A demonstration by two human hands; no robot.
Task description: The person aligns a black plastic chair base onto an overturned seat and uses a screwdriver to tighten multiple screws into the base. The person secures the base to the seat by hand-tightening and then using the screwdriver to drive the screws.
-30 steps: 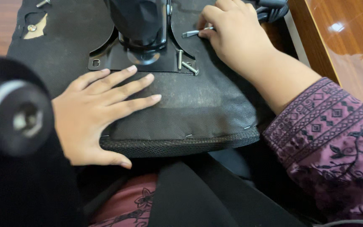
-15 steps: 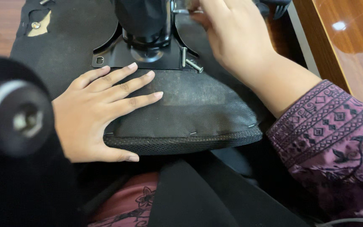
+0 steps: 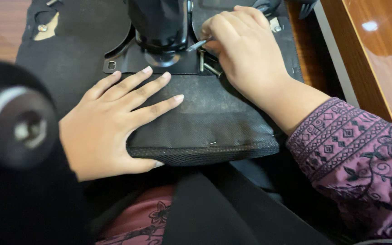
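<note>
While my left hand point(image 3: 114, 122) lies flat with the palm down on the black seat cushion point(image 3: 205, 122), its 4 fingers are spread a little and point up and to the right, toward the black metal plate point(image 3: 128, 61). The thumb of this hand wraps around the near edge of the cushion, where the mesh border point(image 3: 205, 154) runs. So this hand is open and only presses; it grips nothing.

My right hand point(image 3: 250, 50) comes in from the right, the wrist bent down, with the purple patterned sleeve point(image 3: 355, 159) behind it. Its fingers are curled together and pinch a thin metal tool point(image 3: 198, 44). The long axis of the tool goes nearly level, a little downward to the left, and its free end points at the black column point(image 3: 159, 22) that rises from the plate. Just under the tool I see 2 bolts point(image 3: 207, 66): 1 stands almost upright in the plate, the other leans down to the right and touches my right hand. I cannot tell if the tool touches a bolt.

The cushion lies with its long axis from left to right, across my lap. At the left a blurred black wheel with a silver middle point(image 3: 19, 122) is near the camera. At the right there is a shiny wooden surface point(image 3: 382, 54).
</note>
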